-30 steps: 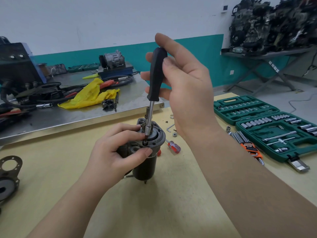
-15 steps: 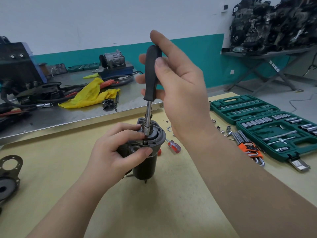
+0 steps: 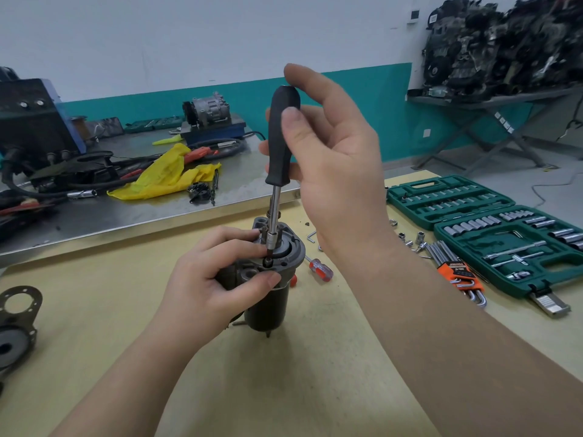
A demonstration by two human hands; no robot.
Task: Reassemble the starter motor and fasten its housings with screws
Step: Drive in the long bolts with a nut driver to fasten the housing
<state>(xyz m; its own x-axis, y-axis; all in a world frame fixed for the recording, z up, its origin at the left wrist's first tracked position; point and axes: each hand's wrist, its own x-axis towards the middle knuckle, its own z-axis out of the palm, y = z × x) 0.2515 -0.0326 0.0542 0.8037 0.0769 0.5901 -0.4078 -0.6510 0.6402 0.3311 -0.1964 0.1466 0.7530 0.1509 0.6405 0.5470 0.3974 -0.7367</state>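
Observation:
The starter motor (image 3: 269, 305) stands upright on the yellow table, its grey end housing (image 3: 291, 250) on top. My left hand (image 3: 214, 279) grips the upper body of the motor, thumb and fingers around the housing rim. A black-handled nut driver (image 3: 281, 143) stands nearly vertical, its socket tip (image 3: 269, 261) seated on a screw in the housing. My right hand (image 3: 334, 171) holds the driver's handle between thumb and fingers, index finger arched over the top.
A red-handled screwdriver (image 3: 321, 269) lies just right of the motor. An open green socket set (image 3: 492, 234), orange hex-key holder (image 3: 459, 272) and loose sockets (image 3: 410, 241) sit at the right. A loose housing part (image 3: 15, 323) lies at the left edge. A cluttered metal bench (image 3: 126, 212) stands behind.
My right hand has turned around the driver's handle and shifted slightly left, bringing the driver more upright. My left hand and the motor have stayed put.

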